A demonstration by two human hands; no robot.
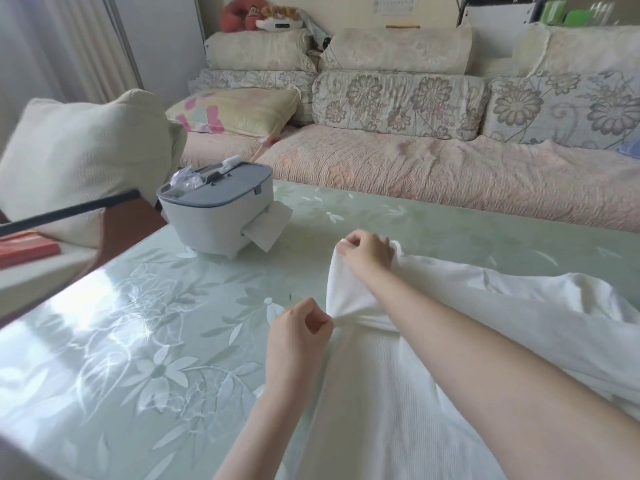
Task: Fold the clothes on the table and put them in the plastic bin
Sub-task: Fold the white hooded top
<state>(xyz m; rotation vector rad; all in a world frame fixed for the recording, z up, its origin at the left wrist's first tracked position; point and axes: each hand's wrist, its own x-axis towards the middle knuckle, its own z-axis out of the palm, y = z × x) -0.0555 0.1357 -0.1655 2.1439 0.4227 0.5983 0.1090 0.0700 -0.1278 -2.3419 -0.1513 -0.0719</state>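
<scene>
A white ribbed garment (398, 393) lies spread over the right half of the glass table (145, 341). My left hand (299, 336) pinches a bunched fold of its left edge near the table's middle. Farther back, my right hand (369, 254) grips the garment's far corner, and its forearm crosses over the cloth from the lower right. The stretch of fabric between both hands is lifted slightly off the table. No plastic bin shows in view.
A grey-lidded white tissue box (214, 209) with a tissue sticking out stands at the table's back left. A cream cushion (83, 161) sits on a chair to the left. A floral sofa (415, 161) runs behind the table.
</scene>
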